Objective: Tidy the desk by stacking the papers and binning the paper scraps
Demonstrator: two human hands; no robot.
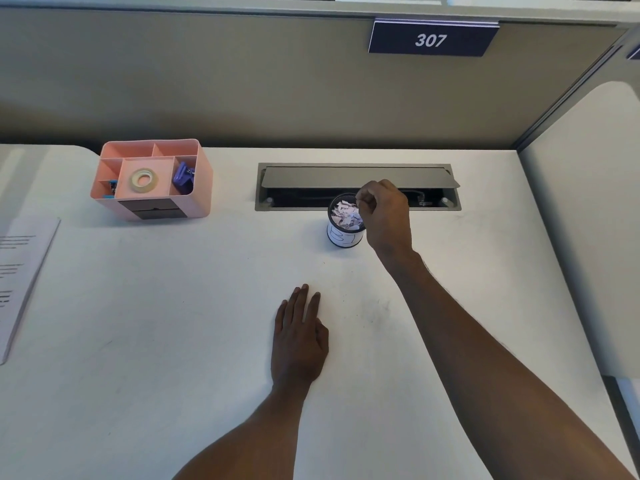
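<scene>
The bin (343,237), a small cup with a hand-written label, stands on the desk (173,323) at about 1 o'clock from the left hand (299,341), just in front of the open cable hatch (346,176). It is filled to the rim with torn scraps (344,214). The right hand (384,216) hangs over the bin's 3 o'clock edge, its fingertips bunched together above the scraps. I cannot tell whether a last scrap is pinched between them or whether they have let go. The left hand lies flat on the desk, fingers straight and holding nothing. Far out at 9 o'clock, at the desk's left edge, the papers (24,268) lie as what looks like one squared pile, partly cut off by the view. At 10 o'clock sits a pink organizer (152,209) with tape (143,180) and purple clips (183,174) in its compartments. I can see no loose scraps on the visible desk surface, and no stray sheets apart from the pile. By my reading the task is nearly done. The stacking looks finished and the binning is at its last drop or just past it. What may remain is releasing anything in the right fingertips into the bin and checking the part of the desk outside the view.
</scene>
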